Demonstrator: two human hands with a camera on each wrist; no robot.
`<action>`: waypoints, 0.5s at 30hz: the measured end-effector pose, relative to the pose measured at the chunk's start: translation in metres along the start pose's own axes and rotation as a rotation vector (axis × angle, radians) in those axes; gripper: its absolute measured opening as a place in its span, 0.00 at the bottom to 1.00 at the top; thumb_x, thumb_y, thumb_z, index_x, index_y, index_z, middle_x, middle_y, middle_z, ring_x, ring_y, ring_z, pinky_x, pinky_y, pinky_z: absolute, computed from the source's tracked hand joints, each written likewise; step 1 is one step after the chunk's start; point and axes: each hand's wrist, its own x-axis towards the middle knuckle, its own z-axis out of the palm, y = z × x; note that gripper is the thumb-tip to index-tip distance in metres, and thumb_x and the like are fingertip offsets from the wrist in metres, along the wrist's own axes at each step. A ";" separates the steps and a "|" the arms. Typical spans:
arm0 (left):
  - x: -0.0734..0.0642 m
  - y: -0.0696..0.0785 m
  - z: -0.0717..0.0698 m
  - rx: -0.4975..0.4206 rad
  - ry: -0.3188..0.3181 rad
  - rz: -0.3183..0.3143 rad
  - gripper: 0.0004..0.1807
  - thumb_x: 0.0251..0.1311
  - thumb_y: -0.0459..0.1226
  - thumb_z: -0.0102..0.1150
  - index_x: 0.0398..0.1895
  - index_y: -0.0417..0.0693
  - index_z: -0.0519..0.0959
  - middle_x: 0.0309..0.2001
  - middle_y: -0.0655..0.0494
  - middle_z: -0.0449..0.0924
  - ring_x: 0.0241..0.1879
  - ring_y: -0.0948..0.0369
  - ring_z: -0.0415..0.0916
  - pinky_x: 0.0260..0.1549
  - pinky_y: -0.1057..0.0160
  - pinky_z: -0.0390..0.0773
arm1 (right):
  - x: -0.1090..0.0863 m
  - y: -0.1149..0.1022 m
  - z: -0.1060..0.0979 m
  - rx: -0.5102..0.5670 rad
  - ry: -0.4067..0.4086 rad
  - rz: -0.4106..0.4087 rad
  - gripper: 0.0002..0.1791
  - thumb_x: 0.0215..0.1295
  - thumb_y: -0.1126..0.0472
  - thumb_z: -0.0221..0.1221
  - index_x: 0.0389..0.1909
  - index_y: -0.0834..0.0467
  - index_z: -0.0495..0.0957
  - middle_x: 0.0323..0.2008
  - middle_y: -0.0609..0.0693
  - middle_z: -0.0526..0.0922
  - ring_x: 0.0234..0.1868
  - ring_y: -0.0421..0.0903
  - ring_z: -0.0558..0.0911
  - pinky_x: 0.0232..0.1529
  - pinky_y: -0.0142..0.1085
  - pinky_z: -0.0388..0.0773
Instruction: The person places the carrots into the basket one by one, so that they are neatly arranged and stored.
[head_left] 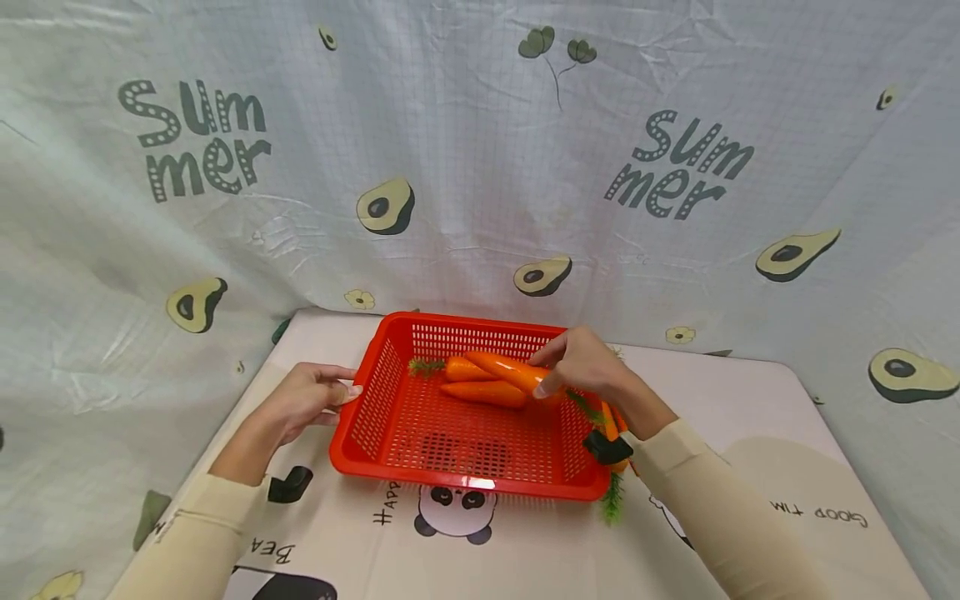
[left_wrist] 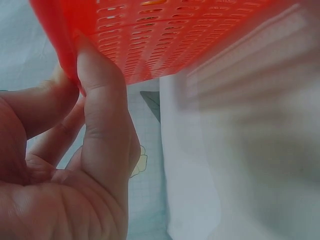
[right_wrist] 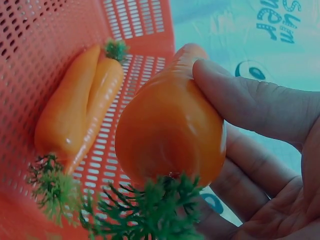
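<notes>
Carrot (head_left: 504,367) in right hand (head_left: 583,362)

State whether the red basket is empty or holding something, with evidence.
Holding something: two carrots lie inside the red basket, and the right hand grips a third carrot.

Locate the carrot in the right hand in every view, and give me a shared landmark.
Head: the held carrot is below the middle, just right of centre, pinched by the right hand.
Left wrist: cannot be made out.
Right wrist: near the centre, leafy end toward the camera.
Shared landmark: the red basket, in all three views.
</notes>
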 end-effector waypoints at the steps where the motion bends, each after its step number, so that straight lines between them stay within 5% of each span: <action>1: 0.000 0.000 0.000 0.001 0.001 -0.002 0.26 0.73 0.35 0.58 0.70 0.30 0.71 0.48 0.44 0.86 0.36 0.61 0.85 0.38 0.61 0.89 | 0.001 -0.001 0.001 0.001 -0.002 -0.001 0.22 0.45 0.69 0.77 0.46 0.59 0.91 0.48 0.56 0.91 0.41 0.49 0.84 0.40 0.35 0.84; 15: 0.002 -0.001 0.000 -0.019 -0.002 -0.009 0.26 0.73 0.34 0.58 0.70 0.31 0.71 0.48 0.45 0.85 0.36 0.61 0.84 0.37 0.61 0.89 | 0.012 -0.009 0.016 -0.035 -0.053 -0.065 0.21 0.45 0.68 0.78 0.45 0.57 0.91 0.51 0.55 0.90 0.49 0.51 0.84 0.45 0.39 0.86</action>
